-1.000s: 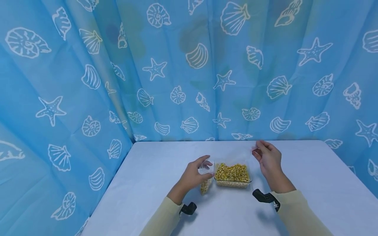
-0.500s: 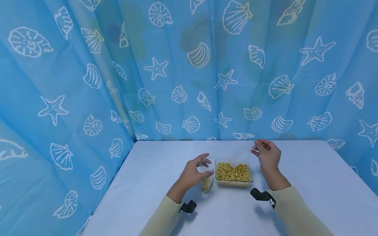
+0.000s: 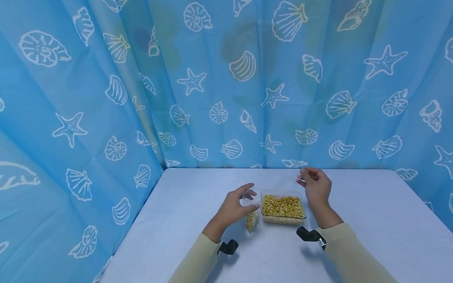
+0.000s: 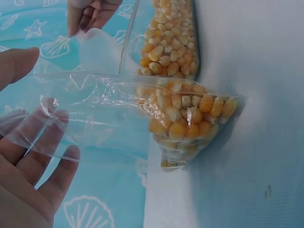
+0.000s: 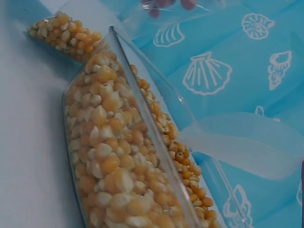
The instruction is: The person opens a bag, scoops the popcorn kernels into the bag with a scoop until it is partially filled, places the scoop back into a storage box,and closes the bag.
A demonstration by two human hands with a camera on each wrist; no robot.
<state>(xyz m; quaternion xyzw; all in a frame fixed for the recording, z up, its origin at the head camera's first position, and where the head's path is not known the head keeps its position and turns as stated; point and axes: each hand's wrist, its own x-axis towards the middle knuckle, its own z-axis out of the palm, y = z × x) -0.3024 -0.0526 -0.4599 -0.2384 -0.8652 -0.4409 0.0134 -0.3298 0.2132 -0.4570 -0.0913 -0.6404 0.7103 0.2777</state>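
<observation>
My left hand (image 3: 233, 204) holds a clear plastic bag (image 4: 104, 102) near its mouth, thumb and fingers spread around the film. Corn kernels (image 4: 185, 116) fill the bag's pointed bottom, which hangs close over the table. Just right of it stands a rectangular clear container (image 3: 283, 222), heaped with more corn kernels (image 5: 109, 156). Above its far right side, my right hand (image 3: 318, 188) pinches a translucent white scoop (image 5: 247, 142) between thumb and fingers. The scoop slants down toward the kernels, its lower end hidden behind the container's rim in the right wrist view.
A white cloth covers the table (image 3: 184, 236). Behind it and along the left hangs a blue curtain (image 3: 212, 78) with white shells and starfish. Black wrist cameras (image 3: 229, 247) sit on both forearms.
My right hand has moved slightly left toward the container, with the scoop. The left hand stays beside the container, still holding the bag. The head view has shifted a little.
</observation>
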